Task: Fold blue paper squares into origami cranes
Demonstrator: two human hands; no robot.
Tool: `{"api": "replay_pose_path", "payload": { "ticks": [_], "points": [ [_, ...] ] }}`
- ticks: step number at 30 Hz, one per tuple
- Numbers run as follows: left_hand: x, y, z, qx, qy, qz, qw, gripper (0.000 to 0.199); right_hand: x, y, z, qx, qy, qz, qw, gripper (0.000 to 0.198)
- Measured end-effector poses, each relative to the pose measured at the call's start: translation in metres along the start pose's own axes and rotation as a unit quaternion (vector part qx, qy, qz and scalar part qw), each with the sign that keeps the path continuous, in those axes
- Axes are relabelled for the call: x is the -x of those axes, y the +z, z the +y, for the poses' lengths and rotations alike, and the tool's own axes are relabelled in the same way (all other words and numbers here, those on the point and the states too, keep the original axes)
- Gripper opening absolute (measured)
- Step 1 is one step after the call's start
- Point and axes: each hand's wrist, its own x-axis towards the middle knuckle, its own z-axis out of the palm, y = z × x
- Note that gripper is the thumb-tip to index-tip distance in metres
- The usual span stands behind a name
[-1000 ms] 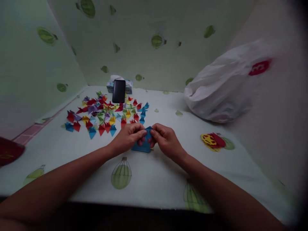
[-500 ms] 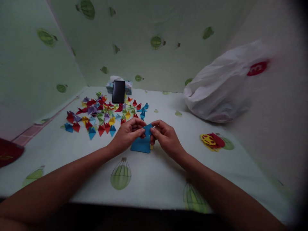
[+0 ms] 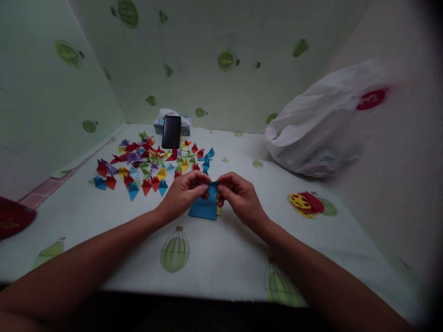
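Note:
Between my fingertips is a small piece of blue origami paper (image 3: pixel 213 189), its top edge bent over. My left hand (image 3: pixel 191 188) pinches its left side, and my right hand (image 3: pixel 234 190) pinches the right side. Just below, flat on the table, lies a blue paper sheet (image 3: pixel 203 210), partly covered by my left fingers. A bit of yellowish paper (image 3: pixel 219 210) shows at its right edge. Beyond my left hand spread many folded paper cranes (image 3: pixel 146 186) in red, blue, yellow, green and purple.
A black phone (image 3: pixel 171 132) leans on a tissue box (image 3: pixel 186 126) at the back. To the right stand a white plastic bag (image 3: pixel 311 124) and yellow and red cut-out pieces (image 3: pixel 304 203). A dark red object (image 3: pixel 15 216) sits at the left edge of the balloon-print table (image 3: pixel 224 263).
The top of the blue paper, which stood up as a pointed corner, is now folded over between my fingers. Both hands stay in nearly the same place.

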Motion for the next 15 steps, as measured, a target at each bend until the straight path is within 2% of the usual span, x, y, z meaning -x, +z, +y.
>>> {"api": "replay_pose_path", "payload": {
  "ticks": [4,10,15],
  "points": [
    [-0.0003,-0.0012,-0.0015,0.005,-0.013,-0.009,1.000,0.015,-0.0006,-0.0006,0.0005,0.003,0.007,0.008,1.000,0.014],
    [-0.0005,0.0005,-0.0008,0.028,-0.002,0.005,1.000,0.022,0.0007,-0.0009,-0.0013,0.021,-0.022,0.018,0.999,0.017],
    [-0.0008,0.0000,-0.0011,0.026,-0.011,0.007,1.000,0.017,0.0003,-0.0010,-0.0024,0.029,-0.011,0.014,0.999,0.013]
  ]
}}
